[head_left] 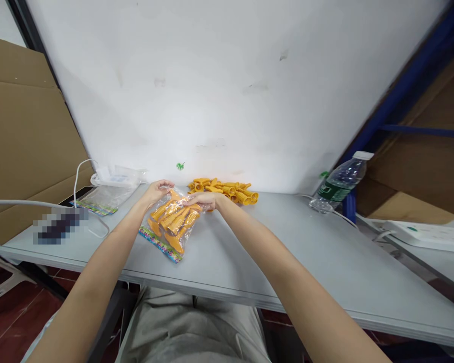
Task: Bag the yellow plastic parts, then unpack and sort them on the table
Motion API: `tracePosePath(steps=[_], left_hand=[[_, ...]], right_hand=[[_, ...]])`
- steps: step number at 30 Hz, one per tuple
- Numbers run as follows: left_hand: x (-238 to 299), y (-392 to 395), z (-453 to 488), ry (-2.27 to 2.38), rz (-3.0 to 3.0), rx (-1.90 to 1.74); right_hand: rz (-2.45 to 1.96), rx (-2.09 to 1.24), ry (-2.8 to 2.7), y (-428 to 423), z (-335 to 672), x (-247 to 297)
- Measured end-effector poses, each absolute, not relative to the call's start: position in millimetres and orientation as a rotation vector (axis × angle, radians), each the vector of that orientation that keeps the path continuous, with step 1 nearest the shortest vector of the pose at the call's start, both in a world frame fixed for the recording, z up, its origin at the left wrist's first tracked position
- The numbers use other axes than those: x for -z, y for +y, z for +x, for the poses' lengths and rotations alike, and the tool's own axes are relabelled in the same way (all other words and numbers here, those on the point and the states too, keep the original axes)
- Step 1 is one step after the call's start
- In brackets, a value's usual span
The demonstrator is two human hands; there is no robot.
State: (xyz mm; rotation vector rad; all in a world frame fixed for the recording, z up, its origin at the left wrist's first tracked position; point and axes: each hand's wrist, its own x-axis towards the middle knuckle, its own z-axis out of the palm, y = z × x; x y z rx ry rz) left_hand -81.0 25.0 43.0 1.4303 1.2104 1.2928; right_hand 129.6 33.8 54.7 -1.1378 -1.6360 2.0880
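Observation:
A clear plastic bag (172,224) with a colourful printed strip at its near end lies on the grey table (287,252), filled with several orange plastic pieces. My left hand (157,190) grips the bag's far left corner with curled fingers. My right hand (206,200) pinches the bag's far right edge. Just beyond my right hand lies a loose pile of the same orange pieces (227,189), against the white wall.
A stack of empty clear bags (109,194) and a white cable (79,174) sit at the table's left. A plastic water bottle (338,184) lies tilted at the right. A white power strip (427,234) rests further right. Cardboard stands at the left.

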Motion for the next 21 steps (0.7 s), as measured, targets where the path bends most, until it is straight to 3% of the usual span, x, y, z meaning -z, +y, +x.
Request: tracePosePath(steps=[9,16,21], left_hand=[[-41.2,28.2,-80.2,1.359,1.312,-1.958],[-6.6,32.0,-66.9,1.539,1.029,-1.785],[13.2,30.7,-60.8,1.578,1.078,-1.747]], right_hand=[[-0.994,-1.663,-1.241,27.6,203.3,-64.0],[-0.814,-0.984,-0.689,43.2,298.4,-61.6],[-1.074,-0.488,-0.242,54.4,330.6,-16.8]])
